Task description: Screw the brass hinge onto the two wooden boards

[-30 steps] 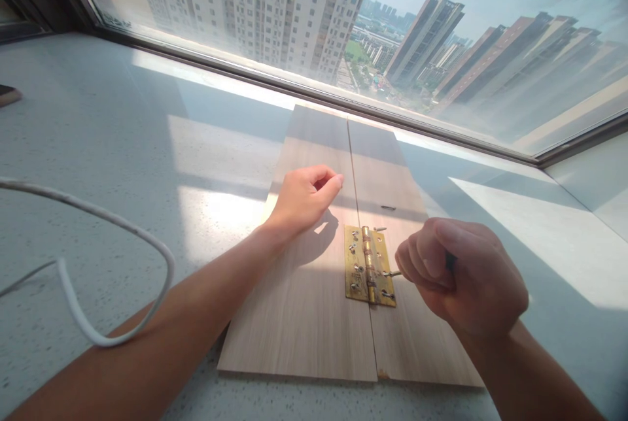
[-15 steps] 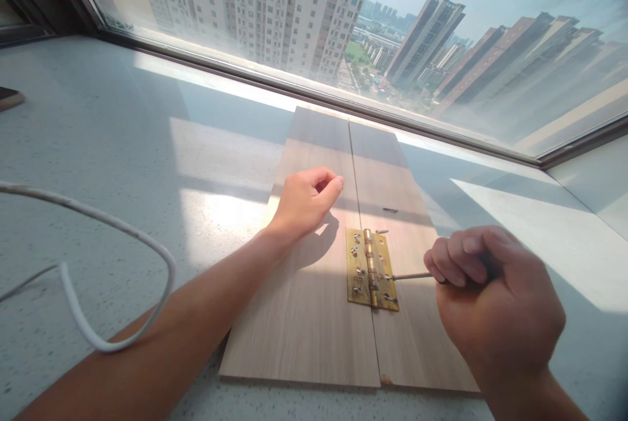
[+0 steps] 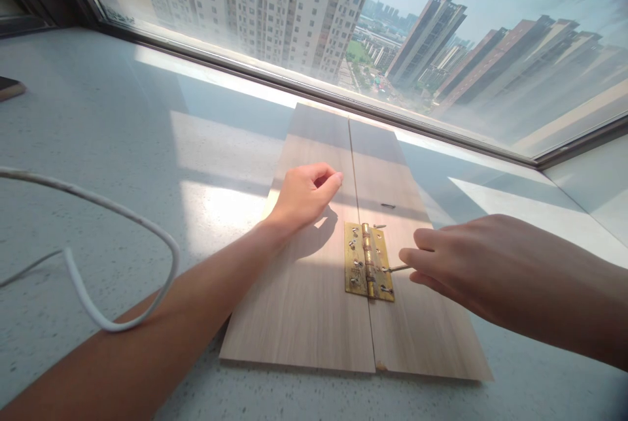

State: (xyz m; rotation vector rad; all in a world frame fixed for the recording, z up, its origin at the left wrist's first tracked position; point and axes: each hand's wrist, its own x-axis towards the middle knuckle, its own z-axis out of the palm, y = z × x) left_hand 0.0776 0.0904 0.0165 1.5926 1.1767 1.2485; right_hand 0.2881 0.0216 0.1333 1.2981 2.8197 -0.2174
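Two light wooden boards (image 3: 304, 303) lie side by side on a pale speckled counter, joined by a brass hinge (image 3: 367, 263) with several screws in its leaves. My left hand (image 3: 304, 195) rests on the left board above the hinge, fingers loosely curled, holding nothing I can see. My right hand (image 3: 456, 261) reaches in from the right and pinches a thin screwdriver (image 3: 398, 269), whose tip sits on a screw in the hinge's right leaf. One loose screw (image 3: 387, 205) lies on the right board above the hinge.
A white cable (image 3: 98, 257) loops over the counter and my left forearm. A big window (image 3: 392, 29) with a dark frame runs along the far edge, with tower blocks outside. A dark flat object (image 3: 10, 87) sits at the far left edge.
My right hand has turned from a raised fist around the tool to a low, flatter pinch close to the hinge. The left hand and the boards have stayed put.
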